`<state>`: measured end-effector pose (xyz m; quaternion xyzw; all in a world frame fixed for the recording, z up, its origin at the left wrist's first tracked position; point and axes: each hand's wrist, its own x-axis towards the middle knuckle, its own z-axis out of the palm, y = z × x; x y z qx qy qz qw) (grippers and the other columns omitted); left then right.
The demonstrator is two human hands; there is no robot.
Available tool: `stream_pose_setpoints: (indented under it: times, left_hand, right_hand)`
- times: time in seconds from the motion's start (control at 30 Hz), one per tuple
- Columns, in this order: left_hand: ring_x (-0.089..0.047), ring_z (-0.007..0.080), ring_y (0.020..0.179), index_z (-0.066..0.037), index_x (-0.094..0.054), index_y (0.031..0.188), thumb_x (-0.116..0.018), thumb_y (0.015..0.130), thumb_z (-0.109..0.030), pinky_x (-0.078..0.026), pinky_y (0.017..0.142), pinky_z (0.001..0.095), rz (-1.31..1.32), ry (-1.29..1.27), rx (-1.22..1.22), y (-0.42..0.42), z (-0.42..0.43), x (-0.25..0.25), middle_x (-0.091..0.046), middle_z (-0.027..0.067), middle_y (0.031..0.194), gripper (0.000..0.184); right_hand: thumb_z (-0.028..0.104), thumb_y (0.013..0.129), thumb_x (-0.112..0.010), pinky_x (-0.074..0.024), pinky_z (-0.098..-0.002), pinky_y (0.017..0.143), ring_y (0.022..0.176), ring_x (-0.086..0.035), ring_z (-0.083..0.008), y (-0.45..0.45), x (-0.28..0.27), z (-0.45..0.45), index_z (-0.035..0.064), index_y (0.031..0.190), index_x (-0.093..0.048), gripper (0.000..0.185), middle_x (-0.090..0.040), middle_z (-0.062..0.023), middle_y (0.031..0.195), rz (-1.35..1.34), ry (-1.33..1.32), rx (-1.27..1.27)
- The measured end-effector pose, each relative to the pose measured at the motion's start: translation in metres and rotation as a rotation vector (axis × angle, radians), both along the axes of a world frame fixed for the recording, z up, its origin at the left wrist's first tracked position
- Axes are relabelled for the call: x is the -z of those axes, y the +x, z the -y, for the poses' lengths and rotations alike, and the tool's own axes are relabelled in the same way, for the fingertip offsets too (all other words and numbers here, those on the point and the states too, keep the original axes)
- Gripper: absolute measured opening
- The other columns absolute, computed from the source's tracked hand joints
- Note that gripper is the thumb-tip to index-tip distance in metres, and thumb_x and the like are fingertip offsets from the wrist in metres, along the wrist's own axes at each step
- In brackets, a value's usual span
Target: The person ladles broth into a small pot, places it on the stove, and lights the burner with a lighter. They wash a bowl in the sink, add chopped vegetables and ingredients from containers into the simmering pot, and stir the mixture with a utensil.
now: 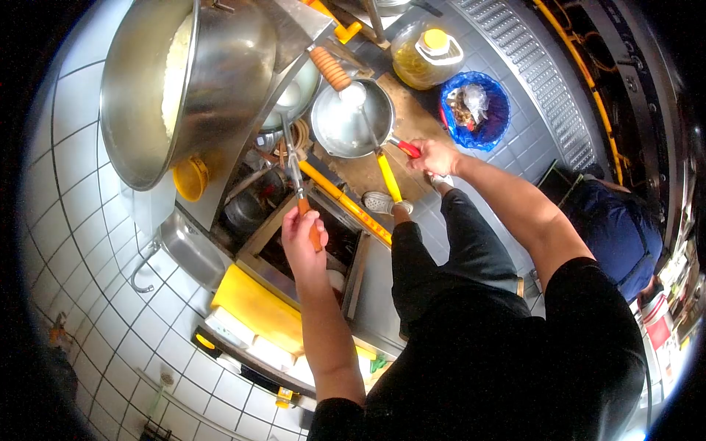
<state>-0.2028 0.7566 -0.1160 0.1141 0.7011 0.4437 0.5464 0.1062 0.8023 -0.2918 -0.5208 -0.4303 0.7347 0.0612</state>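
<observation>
My left hand [300,237] is closed around the orange handle of a ladle [296,173]. Its metal shaft runs up to a bowl-shaped vessel [303,87] holding pale liquid, where the ladle's head is. In my right hand [434,157] is the red handle of a metal saucepan [340,131], fingers wrapped round it. The saucepan is held beside the vessel, above the floor. A yellow-handled utensil [387,176] reaches to the saucepan; whether its head lies inside I cannot tell. Over the pan's upper rim juts a wrapped wooden handle [329,68].
A large steel pot [228,66] with white contents stands at upper left. An oil jug [423,62] and a blue-lined bin [506,110] sit on the floor ahead. A yellow bar [346,202] edges the counter. A person in dark blue [614,228] is at right.
</observation>
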Motion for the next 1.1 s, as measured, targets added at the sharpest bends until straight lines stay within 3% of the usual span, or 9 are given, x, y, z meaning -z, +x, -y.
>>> stream_pose_setpoints:
  times: [0.37,0.6,0.7,0.8,0.87,0.9,1.0,1.03,1.1]
  left_hand:
    - [-0.051,0.0093,0.056,-0.003,-0.056,0.116,-0.062,0.089,-0.001,-0.041,0.043,0.0202,-0.171,-0.02,0.261,-0.014,0.075,-0.038,-0.062,0.0087,0.087,0.027]
    - [-0.056,0.014,0.065,-0.002,-0.059,0.113,-0.064,0.092,-0.008,-0.042,0.044,0.0206,0.297,0.079,-0.097,-0.031,0.02,0.02,-0.064,0.01,0.092,0.022]
    - [-0.06,0.0172,0.079,-0.001,-0.06,0.113,-0.065,0.093,-0.009,-0.051,0.067,0.0243,0.426,0.148,-0.076,-0.043,-0.007,0.054,-0.065,0.0114,0.096,0.022]
    - [-0.064,0.0221,0.094,0.001,-0.059,0.118,-0.055,0.102,-0.029,-0.054,0.081,0.0313,0.669,0.425,-0.077,-0.041,-0.033,0.063,-0.066,0.0161,0.109,0.034]
    - [-0.062,0.0251,0.086,0.003,-0.055,0.125,-0.039,0.105,-0.045,-0.051,0.09,0.0416,0.499,0.403,-0.651,-0.024,-0.009,0.067,-0.065,0.0146,0.103,0.054]
    - [-0.061,0.0236,0.081,0.003,-0.053,0.13,-0.044,0.103,-0.038,-0.051,0.084,0.0392,0.333,0.306,-0.662,-0.018,0.016,0.082,-0.064,0.0128,0.1,0.049]
    - [-0.057,0.0191,0.067,0.002,-0.046,0.143,-0.058,0.096,-0.016,-0.053,0.068,0.0321,-0.192,0.01,0.103,0.029,0.112,0.088,-0.062,0.0076,0.091,0.052]
    - [-0.057,0.0186,0.067,0.003,-0.043,0.145,-0.064,0.092,-0.012,-0.052,0.064,0.0305,-0.268,0.127,0.417,0.051,0.125,0.057,-0.062,0.0083,0.091,0.059]
    - [-0.059,0.0188,0.067,0.004,-0.04,0.146,-0.076,0.084,-0.013,-0.052,0.063,0.0304,-0.448,0.369,0.824,0.091,0.139,-0.009,-0.062,0.01,0.091,0.073]
  right_hand:
    - [0.022,0.086,-0.071,-0.0458,-0.0325,0.049,0.054,-0.056,-0.0137,-0.003,-0.011,-0.004,0.0063,0.11,-0.061,0.031,-0.059,-0.0019,0.067,-0.004,-0.016,0.01]
    - [0.018,0.088,-0.07,-0.0423,-0.026,0.042,0.05,-0.051,-0.0076,0.014,-0.022,0.022,0.0101,0.098,-0.057,0.018,-0.052,0.0038,0.063,-0.062,-0.121,0.067]
    - [0.013,0.088,-0.065,-0.0421,-0.027,0.04,0.047,-0.049,-0.0112,0.028,-0.053,0.042,0.0068,0.107,-0.056,0.022,-0.05,0.0002,0.061,-0.091,-0.196,0.1]
    - [0.016,0.089,-0.069,-0.0423,-0.024,0.041,0.048,-0.051,-0.0073,0.045,-0.086,0.066,0.0082,0.111,-0.059,0.025,-0.056,0.0025,0.067,-0.034,-0.212,0.095]
    - [0.016,0.09,-0.069,-0.0422,-0.0252,0.039,0.047,-0.051,-0.0087,0.051,-0.115,0.087,0.0068,0.116,-0.058,0.03,-0.055,0.0016,0.065,-0.033,-0.225,0.118]
    - [0.015,0.09,-0.068,-0.0424,-0.0257,0.039,0.046,-0.051,-0.0098,0.053,-0.131,0.096,0.0063,0.119,-0.057,0.032,-0.054,0.0008,0.063,-0.006,-0.22,0.126]
    - [0.015,0.091,-0.067,-0.0423,-0.0253,0.037,0.045,-0.05,-0.01,0.056,-0.196,0.111,0.0072,0.131,-0.054,0.043,-0.053,0.0005,0.061,0.053,-0.261,0.139]
    - [0.019,0.091,-0.072,-0.0409,-0.0251,0.039,0.046,-0.05,-0.008,0.056,-0.231,0.112,0.0075,0.112,-0.058,0.028,-0.052,0.0029,0.062,0.072,-0.264,0.154]
    - [0.015,0.091,-0.07,-0.0402,-0.0245,0.038,0.045,-0.049,-0.0079,0.053,-0.265,0.122,0.0057,0.114,-0.058,0.027,-0.052,0.0021,0.061,0.025,-0.25,0.239]
